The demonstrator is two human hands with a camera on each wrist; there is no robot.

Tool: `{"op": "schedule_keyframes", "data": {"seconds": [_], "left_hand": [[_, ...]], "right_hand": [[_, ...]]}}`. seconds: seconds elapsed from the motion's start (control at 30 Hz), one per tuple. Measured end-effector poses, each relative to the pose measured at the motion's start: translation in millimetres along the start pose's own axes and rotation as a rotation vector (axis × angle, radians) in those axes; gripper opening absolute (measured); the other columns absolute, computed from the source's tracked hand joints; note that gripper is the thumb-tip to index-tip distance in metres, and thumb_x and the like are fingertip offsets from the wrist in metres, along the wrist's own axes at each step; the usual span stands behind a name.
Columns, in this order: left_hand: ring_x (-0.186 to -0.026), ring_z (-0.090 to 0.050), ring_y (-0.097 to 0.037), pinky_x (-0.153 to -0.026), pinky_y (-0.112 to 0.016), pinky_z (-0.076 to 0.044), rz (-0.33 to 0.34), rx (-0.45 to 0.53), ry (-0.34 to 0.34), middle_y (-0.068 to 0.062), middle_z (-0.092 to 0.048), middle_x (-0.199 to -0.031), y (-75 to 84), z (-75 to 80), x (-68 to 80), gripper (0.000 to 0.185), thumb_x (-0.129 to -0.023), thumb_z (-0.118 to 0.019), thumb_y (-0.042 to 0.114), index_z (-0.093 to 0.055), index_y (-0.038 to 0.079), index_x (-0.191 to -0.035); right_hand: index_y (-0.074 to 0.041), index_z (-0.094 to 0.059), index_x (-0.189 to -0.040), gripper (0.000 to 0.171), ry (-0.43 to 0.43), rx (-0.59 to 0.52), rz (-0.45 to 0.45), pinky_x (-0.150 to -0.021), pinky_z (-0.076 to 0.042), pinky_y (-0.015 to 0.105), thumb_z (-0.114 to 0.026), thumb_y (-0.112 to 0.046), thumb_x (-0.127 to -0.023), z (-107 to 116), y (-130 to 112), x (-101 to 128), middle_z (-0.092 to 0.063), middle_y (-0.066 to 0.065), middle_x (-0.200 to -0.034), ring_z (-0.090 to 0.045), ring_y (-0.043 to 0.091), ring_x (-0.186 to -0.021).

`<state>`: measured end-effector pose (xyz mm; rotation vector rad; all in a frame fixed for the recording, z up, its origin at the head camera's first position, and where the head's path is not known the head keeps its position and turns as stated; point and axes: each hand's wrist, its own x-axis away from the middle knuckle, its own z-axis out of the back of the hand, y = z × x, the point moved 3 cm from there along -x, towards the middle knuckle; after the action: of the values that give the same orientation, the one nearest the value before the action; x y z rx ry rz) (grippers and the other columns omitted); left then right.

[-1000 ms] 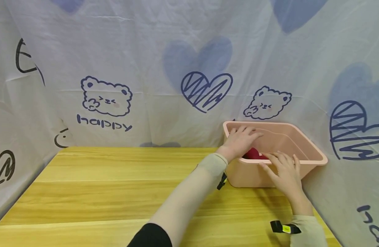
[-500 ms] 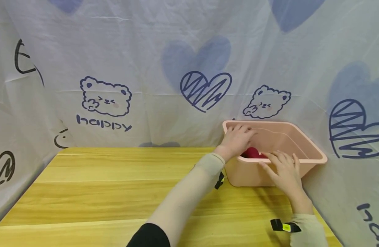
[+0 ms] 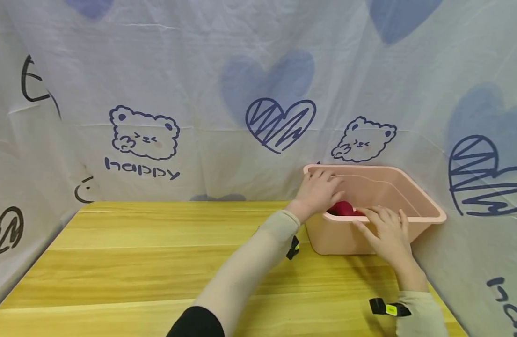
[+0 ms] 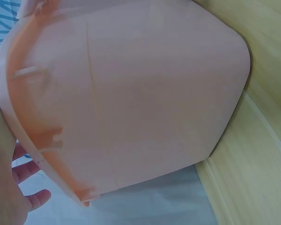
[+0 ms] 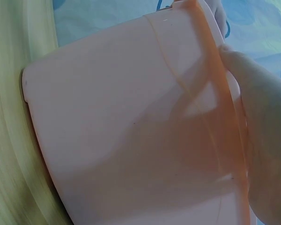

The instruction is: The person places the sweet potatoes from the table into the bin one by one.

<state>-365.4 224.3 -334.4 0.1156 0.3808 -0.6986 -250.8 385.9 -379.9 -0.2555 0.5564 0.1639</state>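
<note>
A pink plastic bin (image 3: 342, 238) stands on the wooden table at the right. Inside it lies a round dark-red thing (image 3: 344, 208), partly hidden by the bin's front wall; its kind is unclear. My left hand (image 3: 319, 192) is over the bin's left end, its fingers spread and slightly bent, holding nothing. In the left wrist view, several fingers (image 4: 32, 200) show beyond the rim. My right hand (image 3: 389, 238) holds the front rim, with the thumb (image 5: 232, 55) outside and the fingers reaching over into the bin.
The wooden table (image 3: 157, 248) stretches away to the left of the bin. Behind and beside it hangs a pale cloth (image 3: 207, 93) printed with hearts and bears; the bin stands close to it. Both wrists wear small black cameras.
My left hand and forearm have shifted slightly left, toward the bin's left end, uncovering more of its inside. The right hand and the bin have stayed in place.
</note>
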Motion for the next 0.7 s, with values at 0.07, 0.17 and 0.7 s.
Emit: {"op": "schedule_keyframes", "data": {"seconds": [0.07,0.17,0.7], "left_hand": [[-0.137,-0.038,-0.015,-0.111,-0.046,-0.034,-0.001,0.003,0.0,0.009,-0.045,-0.148,-2.3,0.5,2.3,0.047,-0.1,-0.04,0.053,-0.044,0.037,-0.144],[-0.138,-0.037,-0.016,-0.112,-0.047,-0.032,-0.006,0.003,0.004,0.008,-0.044,-0.148,-6.3,1.2,6.3,0.047,-0.101,-0.037,0.055,-0.043,0.037,-0.144],[-0.137,-0.037,-0.02,-0.107,-0.046,-0.034,-0.04,0.007,0.044,0.005,-0.044,-0.149,-37.8,3.5,42.2,0.049,-0.1,-0.036,0.056,-0.044,0.036,-0.144]], "right_hand": [[-0.016,-0.06,-0.128,0.044,0.0,-0.003,0.0,-0.11,-0.007,0.068,-0.052,-0.047,-0.097,0.4,0.0,-0.1,-0.053,0.018,-0.13,-0.037,0.043,-0.127],[-0.016,-0.06,-0.127,0.044,0.001,-0.001,-0.001,-0.109,-0.008,0.069,-0.052,-0.047,-0.097,0.5,0.0,-0.2,-0.053,0.018,-0.13,-0.037,0.043,-0.127],[-0.017,-0.062,-0.125,0.041,0.028,-0.006,0.01,-0.108,-0.011,0.067,-0.056,-0.045,-0.095,0.2,-2.1,0.2,-0.056,0.016,-0.126,-0.039,0.042,-0.126]]}}
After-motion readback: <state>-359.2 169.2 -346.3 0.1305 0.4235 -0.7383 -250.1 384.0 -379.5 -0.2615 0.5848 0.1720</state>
